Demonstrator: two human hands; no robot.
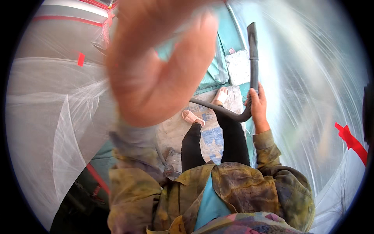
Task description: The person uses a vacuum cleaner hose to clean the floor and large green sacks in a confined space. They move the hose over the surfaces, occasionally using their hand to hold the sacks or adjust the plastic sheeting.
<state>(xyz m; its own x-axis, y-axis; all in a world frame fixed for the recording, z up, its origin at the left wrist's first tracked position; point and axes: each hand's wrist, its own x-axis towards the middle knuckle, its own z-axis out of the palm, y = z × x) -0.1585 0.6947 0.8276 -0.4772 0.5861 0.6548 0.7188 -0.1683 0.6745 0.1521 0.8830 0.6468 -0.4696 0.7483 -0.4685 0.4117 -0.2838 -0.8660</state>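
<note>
My right hand is wrapped around the bent black hose, steadying it, while my left hand hangs open, empty and blurred, close to the camera.

A room under renovation or painting work is shown, masked off for a messy job. Clear plastic sheeting is draped over the left side of the frame, and more plastic film is stretched across the right side. The sheeting is fastened with strips of red tape at the upper left, and another red strip is seen at the right edge. The floor in the middle of the frame is covered with flattened, stained cardboard and a teal mat. A paint-spattered work jacket is worn at the bottom of the frame.
</note>
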